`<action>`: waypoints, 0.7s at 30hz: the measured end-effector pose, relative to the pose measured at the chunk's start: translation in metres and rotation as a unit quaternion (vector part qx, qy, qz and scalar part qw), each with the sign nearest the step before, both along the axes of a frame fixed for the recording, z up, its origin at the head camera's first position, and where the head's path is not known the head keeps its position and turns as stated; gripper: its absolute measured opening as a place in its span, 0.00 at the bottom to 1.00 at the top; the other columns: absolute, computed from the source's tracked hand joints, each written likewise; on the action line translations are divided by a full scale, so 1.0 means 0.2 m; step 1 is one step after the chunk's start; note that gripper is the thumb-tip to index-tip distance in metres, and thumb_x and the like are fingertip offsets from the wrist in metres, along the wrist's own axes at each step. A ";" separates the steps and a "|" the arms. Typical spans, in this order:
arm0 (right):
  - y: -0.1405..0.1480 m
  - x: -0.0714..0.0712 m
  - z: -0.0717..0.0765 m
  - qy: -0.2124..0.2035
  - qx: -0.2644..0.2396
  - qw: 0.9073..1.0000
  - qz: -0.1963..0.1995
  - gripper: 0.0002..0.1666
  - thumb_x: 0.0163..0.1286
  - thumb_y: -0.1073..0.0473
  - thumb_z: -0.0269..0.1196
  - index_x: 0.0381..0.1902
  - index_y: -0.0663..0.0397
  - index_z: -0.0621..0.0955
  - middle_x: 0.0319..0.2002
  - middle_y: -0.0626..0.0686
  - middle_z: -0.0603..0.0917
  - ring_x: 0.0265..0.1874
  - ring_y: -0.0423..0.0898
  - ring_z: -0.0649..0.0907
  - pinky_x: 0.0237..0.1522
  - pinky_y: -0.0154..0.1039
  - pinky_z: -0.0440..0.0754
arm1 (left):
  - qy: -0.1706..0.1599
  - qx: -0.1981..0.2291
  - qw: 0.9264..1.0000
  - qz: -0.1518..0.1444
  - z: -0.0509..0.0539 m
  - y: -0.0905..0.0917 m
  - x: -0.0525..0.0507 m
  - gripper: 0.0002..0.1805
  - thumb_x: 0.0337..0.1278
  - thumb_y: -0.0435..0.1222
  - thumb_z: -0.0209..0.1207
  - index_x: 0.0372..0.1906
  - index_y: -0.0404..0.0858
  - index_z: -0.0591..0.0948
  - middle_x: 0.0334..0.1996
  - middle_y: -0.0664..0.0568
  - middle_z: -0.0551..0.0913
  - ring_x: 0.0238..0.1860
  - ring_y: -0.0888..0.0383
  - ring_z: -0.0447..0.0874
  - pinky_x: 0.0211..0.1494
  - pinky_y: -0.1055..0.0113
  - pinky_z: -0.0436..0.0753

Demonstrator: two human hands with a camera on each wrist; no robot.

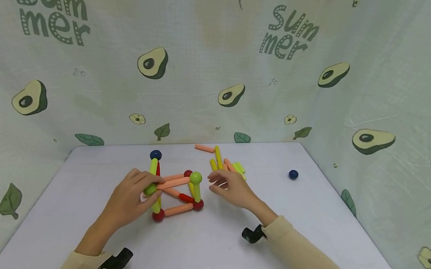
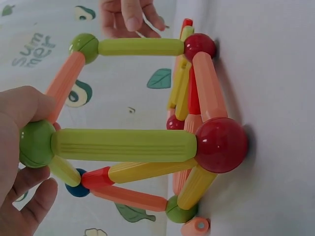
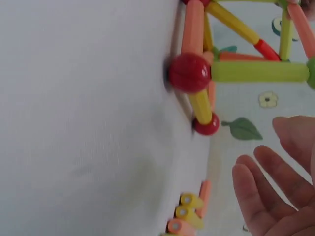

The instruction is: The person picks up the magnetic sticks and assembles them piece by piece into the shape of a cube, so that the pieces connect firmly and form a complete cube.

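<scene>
Pinching a green ball (image 2: 35,144), the left hand (image 1: 127,202) might pop the green rod (image 2: 123,144) off by tugging sideways; the right hand (image 1: 235,188), fingers relaxed, steadies nothing.

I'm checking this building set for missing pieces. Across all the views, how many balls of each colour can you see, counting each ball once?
Red balls: 3
Green balls: 3, including one low at the back, clear in the left wrist view
Blue balls: 2, one of them loose on the right
Total: 8
</scene>
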State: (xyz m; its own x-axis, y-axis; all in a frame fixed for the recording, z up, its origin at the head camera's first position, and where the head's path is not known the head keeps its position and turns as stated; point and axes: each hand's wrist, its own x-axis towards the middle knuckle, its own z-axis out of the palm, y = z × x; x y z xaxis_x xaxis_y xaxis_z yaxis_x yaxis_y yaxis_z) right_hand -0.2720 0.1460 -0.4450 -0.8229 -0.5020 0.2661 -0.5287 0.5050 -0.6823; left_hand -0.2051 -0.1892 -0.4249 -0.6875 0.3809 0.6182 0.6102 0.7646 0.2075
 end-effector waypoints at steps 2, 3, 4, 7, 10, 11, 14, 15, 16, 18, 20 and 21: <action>0.06 -0.03 0.00 0.012 0.021 0.999 -0.034 0.16 0.73 0.63 0.71 0.56 0.60 0.85 0.50 0.59 0.89 0.44 0.49 0.89 0.48 0.42 0.89 | 0.001 0.002 1.000 0.003 0.00 0.01 0.00 0.19 0.54 0.35 0.78 0.52 0.45 0.88 0.45 0.54 0.88 0.43 0.59 0.71 0.37 0.65 0.78; 0.10 -0.05 0.00 0.015 0.036 0.998 -0.053 0.15 0.72 0.64 0.71 0.55 0.61 0.86 0.49 0.60 0.89 0.42 0.49 0.88 0.46 0.42 0.89 | 0.002 0.003 1.000 0.005 -0.01 0.01 0.00 0.19 0.54 0.35 0.78 0.52 0.45 0.88 0.45 0.54 0.88 0.44 0.59 0.71 0.37 0.65 0.78; 0.12 -0.07 0.00 0.017 0.053 0.996 -0.073 0.16 0.72 0.64 0.71 0.55 0.62 0.86 0.48 0.60 0.89 0.40 0.49 0.86 0.44 0.42 0.88 | 0.002 0.004 1.000 0.006 -0.01 0.01 -0.01 0.19 0.54 0.35 0.78 0.51 0.45 0.88 0.46 0.54 0.88 0.44 0.59 0.71 0.37 0.65 0.78; 0.20 -0.12 -0.03 0.008 0.103 0.987 -0.125 0.16 0.70 0.64 0.71 0.55 0.61 0.87 0.45 0.59 0.87 0.36 0.49 0.81 0.40 0.42 0.83 | 0.000 0.007 1.000 0.009 -0.02 0.02 -0.01 0.19 0.54 0.36 0.78 0.51 0.45 0.88 0.46 0.54 0.88 0.44 0.59 0.71 0.37 0.65 0.78; 0.26 -0.16 -0.06 -0.012 0.141 0.977 -0.156 0.17 0.69 0.63 0.72 0.55 0.58 0.88 0.43 0.59 0.84 0.36 0.49 0.78 0.40 0.42 0.80 | 0.000 0.009 1.000 0.008 -0.02 0.02 -0.01 0.18 0.55 0.36 0.78 0.51 0.45 0.88 0.46 0.54 0.88 0.43 0.59 0.71 0.37 0.65 0.78; 0.27 -0.17 -0.07 -0.016 0.150 0.975 -0.161 0.17 0.69 0.62 0.72 0.55 0.57 0.88 0.43 0.58 0.83 0.37 0.49 0.78 0.41 0.42 0.81 | -0.001 0.010 1.000 0.008 -0.02 0.02 -0.01 0.17 0.55 0.36 0.77 0.51 0.46 0.88 0.46 0.54 0.88 0.43 0.59 0.71 0.38 0.64 0.78; 0.30 -0.19 -0.09 -0.018 0.163 0.973 -0.161 0.17 0.69 0.61 0.74 0.55 0.57 0.87 0.43 0.57 0.82 0.37 0.49 0.79 0.43 0.43 0.82 | 0.001 0.013 1.000 0.010 -0.01 0.02 -0.01 0.17 0.56 0.35 0.77 0.50 0.45 0.88 0.45 0.54 0.89 0.43 0.59 0.71 0.38 0.64 0.78; 0.31 -0.20 -0.10 -0.016 0.164 0.973 -0.159 0.18 0.69 0.61 0.74 0.55 0.57 0.87 0.43 0.56 0.82 0.38 0.49 0.79 0.43 0.44 0.82 | 0.002 0.013 1.000 0.010 -0.01 0.03 -0.01 0.17 0.56 0.35 0.77 0.50 0.45 0.88 0.45 0.54 0.89 0.43 0.59 0.71 0.37 0.64 0.78; 0.31 -0.20 -0.10 -0.016 0.165 0.973 -0.158 0.18 0.69 0.61 0.74 0.55 0.57 0.87 0.42 0.56 0.82 0.38 0.49 0.79 0.44 0.44 0.82 | 0.002 0.015 1.000 0.010 -0.01 0.03 -0.01 0.17 0.55 0.35 0.77 0.50 0.45 0.88 0.45 0.54 0.89 0.43 0.59 0.71 0.37 0.64 0.78; 0.31 -0.21 -0.11 -0.014 0.164 0.974 -0.157 0.18 0.68 0.61 0.74 0.55 0.59 0.87 0.41 0.56 0.82 0.38 0.49 0.79 0.43 0.45 0.82 | 0.004 0.016 1.000 0.009 -0.01 0.03 -0.01 0.17 0.55 0.34 0.78 0.50 0.45 0.88 0.45 0.54 0.89 0.43 0.59 0.70 0.37 0.64 0.77; 0.31 -0.21 -0.12 -0.013 0.167 0.973 -0.158 0.18 0.69 0.61 0.74 0.55 0.59 0.87 0.39 0.54 0.82 0.38 0.49 0.79 0.43 0.45 0.81 | 0.004 0.016 1.000 0.007 -0.01 0.03 -0.01 0.17 0.55 0.34 0.77 0.50 0.45 0.88 0.45 0.54 0.89 0.42 0.60 0.70 0.37 0.65 0.77; 0.32 -0.21 -0.12 -0.013 0.168 0.973 -0.159 0.18 0.69 0.62 0.73 0.55 0.59 0.87 0.38 0.54 0.82 0.37 0.49 0.79 0.43 0.44 0.81 | 0.004 0.016 1.000 0.006 -0.01 0.03 -0.01 0.17 0.55 0.34 0.77 0.50 0.45 0.88 0.45 0.54 0.89 0.42 0.60 0.70 0.37 0.65 0.77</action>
